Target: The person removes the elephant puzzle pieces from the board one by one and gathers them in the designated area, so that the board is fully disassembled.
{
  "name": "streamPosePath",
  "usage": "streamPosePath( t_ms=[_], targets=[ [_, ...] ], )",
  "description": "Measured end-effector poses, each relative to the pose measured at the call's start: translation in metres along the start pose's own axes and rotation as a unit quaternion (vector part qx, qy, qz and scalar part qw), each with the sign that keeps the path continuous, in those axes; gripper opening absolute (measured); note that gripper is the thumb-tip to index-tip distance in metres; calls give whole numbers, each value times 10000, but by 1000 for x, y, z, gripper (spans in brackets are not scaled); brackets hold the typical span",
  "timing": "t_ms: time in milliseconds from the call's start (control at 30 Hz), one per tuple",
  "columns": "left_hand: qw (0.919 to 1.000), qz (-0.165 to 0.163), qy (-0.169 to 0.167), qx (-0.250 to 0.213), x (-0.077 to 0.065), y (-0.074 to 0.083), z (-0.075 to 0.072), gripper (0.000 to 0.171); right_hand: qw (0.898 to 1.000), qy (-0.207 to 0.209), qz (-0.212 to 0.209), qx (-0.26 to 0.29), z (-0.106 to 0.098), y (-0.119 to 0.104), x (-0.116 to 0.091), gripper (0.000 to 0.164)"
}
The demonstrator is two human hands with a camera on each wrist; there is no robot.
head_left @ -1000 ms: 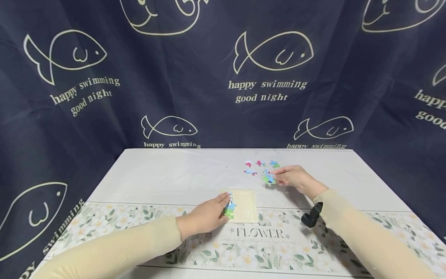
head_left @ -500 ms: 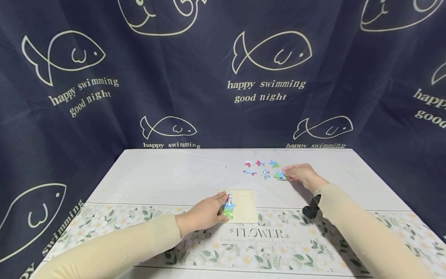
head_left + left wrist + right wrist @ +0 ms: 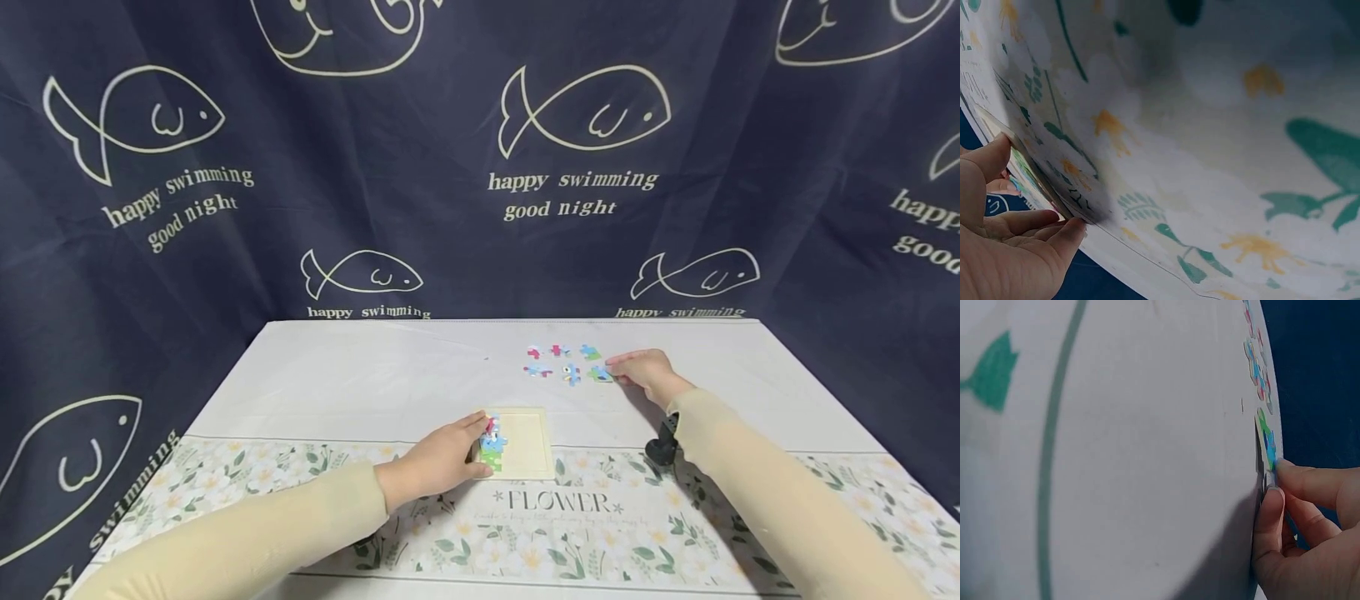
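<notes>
My left hand (image 3: 438, 454) grips the left side of a cream puzzle tray (image 3: 528, 442), thumb at the near edge and fingers toward the far edge. Joined pieces (image 3: 491, 446) in pink, blue and green fill the tray's left strip, partly covered by that hand. Farther back on the right, my right hand (image 3: 643, 371) pinches a green-and-blue puzzle piece (image 3: 599, 373) between thumb and forefinger. In the right wrist view this piece (image 3: 1266, 439) is tilted, one edge lifted above the tabletop with a shadow under it.
Left of the held piece lie several loose puzzle pieces, including one with an eye (image 3: 572, 373), a blue-green one (image 3: 589, 352) and a pink one (image 3: 559, 351). A floral cloth band (image 3: 532, 554) crosses the table's front. A dark fish-print curtain (image 3: 450, 167) hangs behind.
My right hand carried the green-and-blue piece rightward, away from the eye piece, then shifted it slightly back left. The left hand stays on the tray, its fingers drawn slightly left off the pieces.
</notes>
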State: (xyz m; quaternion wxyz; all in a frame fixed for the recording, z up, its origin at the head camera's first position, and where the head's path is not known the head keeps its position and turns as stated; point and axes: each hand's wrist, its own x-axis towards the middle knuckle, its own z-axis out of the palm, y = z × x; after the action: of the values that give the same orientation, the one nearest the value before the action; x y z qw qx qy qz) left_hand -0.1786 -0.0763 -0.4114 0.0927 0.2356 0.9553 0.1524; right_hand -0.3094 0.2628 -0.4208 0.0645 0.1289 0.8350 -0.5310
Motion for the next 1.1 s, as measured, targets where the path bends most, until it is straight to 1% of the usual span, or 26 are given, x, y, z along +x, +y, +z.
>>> streamPosePath(
  t_ms=[167, 233, 333, 433, 600, 767, 933, 1100],
  targets=[
    [10000, 34, 54, -35, -2, 0, 1, 76, 10000, 47, 29, 0, -1, 1, -1, 34],
    [9999, 57, 60, -66, -3, 0, 1, 75, 10000, 0, 41, -13, -3, 2, -2, 35],
    [9999, 87, 66, -69, -5, -1, 1, 75, 9998, -88, 106, 145, -2, 0, -6, 36],
    [9999, 88, 91, -55, -5, -1, 0, 74, 9988, -184, 141, 430, 2, -4, -13, 36],
    [9999, 108, 135, 3, -7, -1, 1, 72, 9953, -512, -118, 817, 15, -14, -25, 38],
    [9998, 136, 165, 46, -8, -1, 2, 70, 9880, -929, -377, 1178, 31, -24, -36, 40],
    [9995, 210, 202, 103, -9, -2, 1, 68, 9818, -1356, -353, 1285, 43, -30, -45, 38],
    [9987, 359, 225, 292, -10, -2, 2, 64, 9759, -1690, -278, 1350, 55, -37, -57, 37]
  ],
)
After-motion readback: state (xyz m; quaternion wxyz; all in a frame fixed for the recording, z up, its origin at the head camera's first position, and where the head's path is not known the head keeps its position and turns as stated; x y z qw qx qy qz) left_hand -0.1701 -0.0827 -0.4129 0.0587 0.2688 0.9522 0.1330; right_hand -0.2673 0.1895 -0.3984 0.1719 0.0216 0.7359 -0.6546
